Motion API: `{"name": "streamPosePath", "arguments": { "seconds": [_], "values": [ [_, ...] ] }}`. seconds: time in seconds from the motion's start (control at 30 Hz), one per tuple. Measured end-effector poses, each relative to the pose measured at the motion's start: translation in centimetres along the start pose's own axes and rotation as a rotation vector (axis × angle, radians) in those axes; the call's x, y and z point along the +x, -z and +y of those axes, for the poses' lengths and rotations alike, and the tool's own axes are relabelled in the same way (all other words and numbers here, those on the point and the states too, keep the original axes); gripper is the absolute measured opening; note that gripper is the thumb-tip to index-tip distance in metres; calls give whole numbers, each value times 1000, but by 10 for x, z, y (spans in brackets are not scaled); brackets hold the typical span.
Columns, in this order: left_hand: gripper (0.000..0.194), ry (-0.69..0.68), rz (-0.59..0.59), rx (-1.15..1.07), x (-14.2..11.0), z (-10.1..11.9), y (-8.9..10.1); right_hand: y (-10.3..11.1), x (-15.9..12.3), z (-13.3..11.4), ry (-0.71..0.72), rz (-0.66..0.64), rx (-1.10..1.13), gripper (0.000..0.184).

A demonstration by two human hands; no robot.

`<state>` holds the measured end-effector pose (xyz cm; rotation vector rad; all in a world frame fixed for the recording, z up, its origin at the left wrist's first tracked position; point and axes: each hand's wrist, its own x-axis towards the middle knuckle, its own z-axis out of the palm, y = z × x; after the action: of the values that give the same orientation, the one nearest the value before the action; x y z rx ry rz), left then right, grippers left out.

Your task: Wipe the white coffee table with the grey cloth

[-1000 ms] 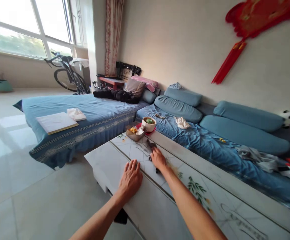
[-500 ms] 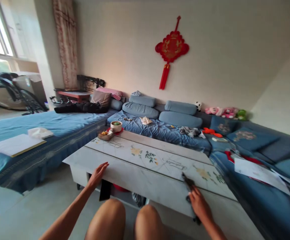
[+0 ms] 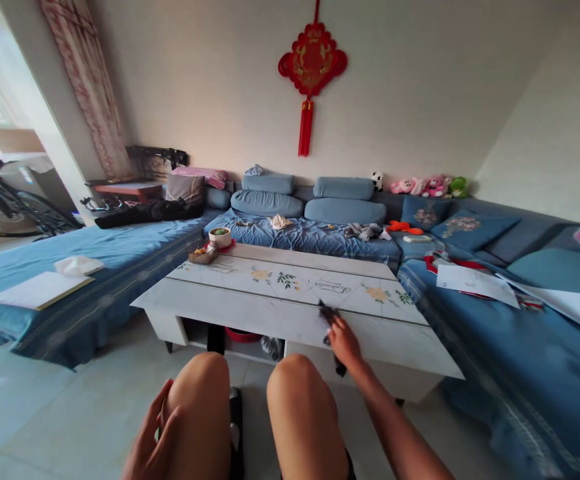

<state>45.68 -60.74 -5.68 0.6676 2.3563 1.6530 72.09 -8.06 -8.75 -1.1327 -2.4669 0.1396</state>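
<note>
My right hand (image 3: pixel 345 343) reaches over the near part of the white coffee table (image 3: pixel 250 310). Its fingers are closed on a long, dark, irregular object (image 3: pixel 327 312), whose kind I cannot make out. One end of this object lies over the tabletop, while a black part hangs past the table's front edge. My left hand (image 3: pixel 155 427) rests against the outer side of my left knee (image 3: pixel 200 393). Its thumb stands apart from the fingers, and I see nothing held in it.
At the table's far left stand a potted plant (image 3: pixel 220 236) and a brown dish (image 3: pixel 203 253). Blue sofas (image 3: pixel 120 267) surround the table. Papers (image 3: pixel 477 285) lie on the right sofa, and a white board (image 3: pixel 40 291) on the left one. A bag sits on the table's lower shelf.
My left hand has left the table edge and come down to my knee. My right hand, with the dark object, appears farther left in view. The view has shifted rightward.
</note>
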Motion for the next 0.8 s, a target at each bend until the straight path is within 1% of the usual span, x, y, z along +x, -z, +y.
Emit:
{"name": "streamPosePath", "arguments": {
  "seconds": [0.03, 0.07, 0.1, 0.13, 0.17, 0.23, 0.37, 0.4, 0.47, 0.53, 0.63, 0.7, 0.77, 0.8],
  "values": [
    [93, -40, 44, 46, 0, 5, -4, -8, 1, -14, 49, -16, 26, 48],
    [93, -87, 78, 101, 0, 10, -8, -14, 1, -23, 85, -27, 48, 49],
    [92, -136, 106, 157, -1, 14, -11, -16, 0, -25, 107, -34, 65, 51],
    [90, -182, 123, 206, -3, 18, -14, -15, -2, -21, 116, -37, 76, 51],
    [87, -220, 128, 244, -7, 21, -17, -12, -5, -10, 111, -34, 83, 52],
    [82, -252, 116, 292, -16, 24, -24, 4, -12, 27, 61, -16, 75, 53],
    [82, -265, 128, 320, -29, 21, -38, 53, -23, 119, -150, 45, -8, 56],
    [82, -266, 130, 338, -29, 19, -42, 64, -24, 136, -201, 56, -34, 56],
    [83, -271, 121, 376, -25, 16, -48, 79, -24, 158, -275, 67, -75, 55],
    [82, -290, 111, 399, -20, 13, -53, 81, -24, 168, -307, 79, -110, 57],
    [82, -333, 124, 427, -12, 12, -60, 69, -26, 176, -316, 101, -178, 61],
    [83, -369, 141, 449, -7, 11, -63, 63, -27, 180, -308, 123, -220, 61],
    [84, -407, 151, 471, -4, 11, -67, 64, -24, 176, -331, 147, -240, 58],
    [85, -422, 155, 481, -3, 11, -69, 68, -20, 166, -363, 165, -241, 55]
  ]
}}
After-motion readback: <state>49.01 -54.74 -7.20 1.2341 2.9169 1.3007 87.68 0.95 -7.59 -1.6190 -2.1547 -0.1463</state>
